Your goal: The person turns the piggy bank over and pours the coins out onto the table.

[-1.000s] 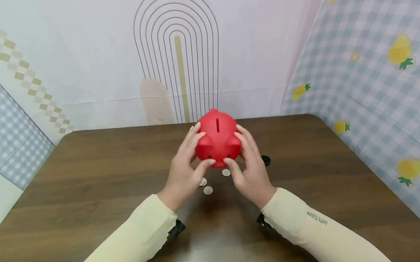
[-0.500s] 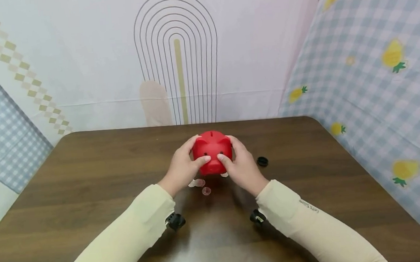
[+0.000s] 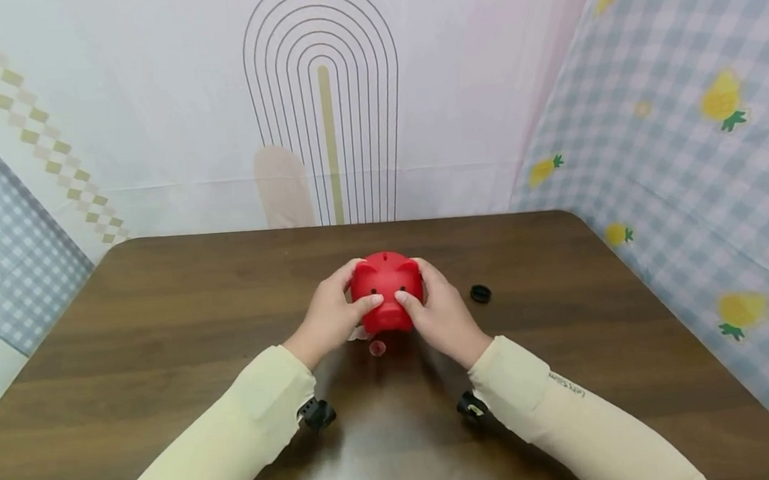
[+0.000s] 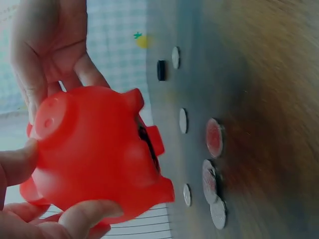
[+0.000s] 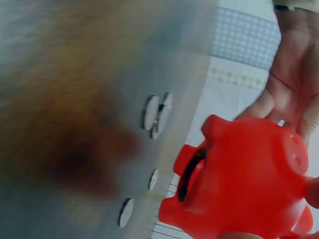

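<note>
A red piggy bank (image 3: 388, 292) is held between both hands, snout toward me and coin slot on top. My left hand (image 3: 328, 314) grips its left side, thumb beside the eye. The right hand (image 3: 448, 310) grips the opposite side the same way. Both wrist views show the pig's feet above the table, with a dark-edged hole (image 4: 147, 144) in its belly. Below it on the wood lie several silver coins, among them a single coin (image 3: 377, 348) in front and an overlapping group (image 4: 210, 181). Most coins are hidden by the pig in the head view.
A small round black plug (image 3: 480, 293) lies on the brown wooden table (image 3: 195, 313), to the right of the right hand. Patterned cloth (image 3: 468, 93) hangs behind the table, and checked cloth (image 3: 683, 197) hangs along the right.
The hands have brought the piggy bank down and toward me, tilting it so its slot faces less to the camera and its face shows more. It now covers some coins.
</note>
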